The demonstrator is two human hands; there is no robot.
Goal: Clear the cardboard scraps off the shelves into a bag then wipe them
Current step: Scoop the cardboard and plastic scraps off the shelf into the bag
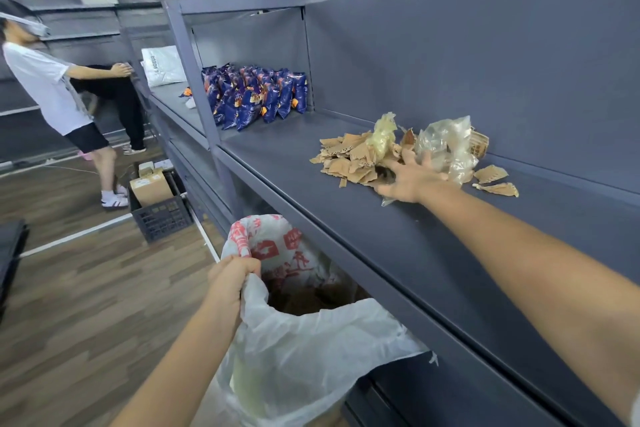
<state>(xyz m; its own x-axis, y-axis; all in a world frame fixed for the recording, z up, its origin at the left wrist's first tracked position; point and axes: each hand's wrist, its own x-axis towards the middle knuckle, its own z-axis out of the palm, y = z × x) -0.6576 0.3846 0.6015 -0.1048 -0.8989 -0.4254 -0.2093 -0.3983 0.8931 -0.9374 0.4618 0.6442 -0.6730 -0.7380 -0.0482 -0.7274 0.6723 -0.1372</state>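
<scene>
Item 1: grey metal shelf (346, 229), mid level. On it, near the back wall: pile of torn brown cardboard scraps (349, 159) w/ crumpled clear plastic wrap (446, 146) mixed in; two stray bits lie just right of the pile.
Item 2: R hand (412, 180), fingers spread flat on the pile, gripping nothing.
Item 3: L hand (232, 279), fist clamped on rim of white plastic bag w/ red print (311, 350), mouth held open below shelf edge; brown bits inside.
Misc: blue snack packets (252, 97) further along; black plastic crate (162, 218) on floor; 2nd person in white tee (45, 83) in the aisle.
</scene>
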